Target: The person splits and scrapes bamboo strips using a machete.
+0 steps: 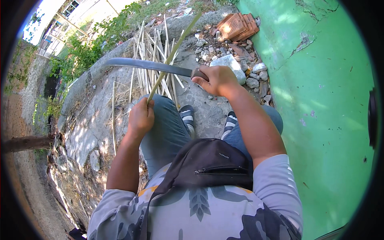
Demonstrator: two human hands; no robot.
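My left hand (141, 117) is closed round the lower end of a long greenish strip (174, 49), which looks like split bamboo and slants up and away to the right. In my right hand (218, 81) is the brown handle of a machete (150, 65), its long, slightly curved blade pointing left. The blade crosses the strip above my left hand; whether it touches or only overlaps it in view, I cannot tell. Beyond my knees, a loose pile of pale split strips (142, 78) lies on the ground.
Stacked orange roof tiles (238, 27) and rubble with a large pale block (229, 66) lie at the far right. Along my right runs a green painted surface (320, 100). Green plants (82, 50) grow at the left, past a low concrete edge. A black bag (212, 164) rests on my lap.
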